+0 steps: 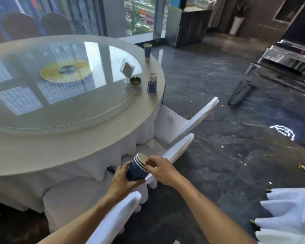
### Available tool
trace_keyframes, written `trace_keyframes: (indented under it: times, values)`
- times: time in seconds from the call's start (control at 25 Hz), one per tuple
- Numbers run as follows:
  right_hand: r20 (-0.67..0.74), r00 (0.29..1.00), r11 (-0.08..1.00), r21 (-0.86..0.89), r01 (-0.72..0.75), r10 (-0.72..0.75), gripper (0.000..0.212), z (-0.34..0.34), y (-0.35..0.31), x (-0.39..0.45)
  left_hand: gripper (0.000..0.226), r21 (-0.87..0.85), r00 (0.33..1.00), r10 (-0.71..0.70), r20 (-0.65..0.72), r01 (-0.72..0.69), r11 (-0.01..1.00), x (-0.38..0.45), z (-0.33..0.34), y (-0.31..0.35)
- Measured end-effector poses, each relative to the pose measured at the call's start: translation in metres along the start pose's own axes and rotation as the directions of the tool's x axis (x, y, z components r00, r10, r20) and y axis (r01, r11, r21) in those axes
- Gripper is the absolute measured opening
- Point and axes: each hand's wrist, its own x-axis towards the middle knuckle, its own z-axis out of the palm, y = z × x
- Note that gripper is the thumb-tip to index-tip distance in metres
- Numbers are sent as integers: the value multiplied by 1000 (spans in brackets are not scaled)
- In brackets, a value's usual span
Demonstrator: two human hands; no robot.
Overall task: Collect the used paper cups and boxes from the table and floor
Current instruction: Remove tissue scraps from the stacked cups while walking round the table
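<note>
- Nearest, the left hand [124, 178] has its grip wrapped round the body of a stack of blue paper cups [137, 167], held tilted over a white-covered chair [113, 219]; three rims show, nested; the top one looks empty.
- The right hand [159, 166] pinches the stack's rim with its fingertips.
- A small gold thing [304, 167] lies on the dark floor, too blurred to name.
- On the round bench [63, 143], near its right edge, stands an upturned blue cup [152, 83], beside a dark bowl [135, 80] whose contents are hard to make out.
- Farther along the edge an upright blue cup [147, 51] stands; its inside is hidden.
</note>
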Motion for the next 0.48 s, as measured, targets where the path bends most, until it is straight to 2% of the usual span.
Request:
trace_keyframes:
  times: [0.2,0.28,0.48]
  values:
    - [72,986,988,-40,152,-149,15,-66,22,19,82,-35,985,-90,-150,85,996,18,31,57]
    - [115,972,973,-79,216,-206,20,-83,29,27,84,-56,967,-157,-198,149,987,23,42,71]
    - [174,948,960,-39,279,-268,44,-103,51,53,82,-79,916,-280,-286,269,960,39,68,95]
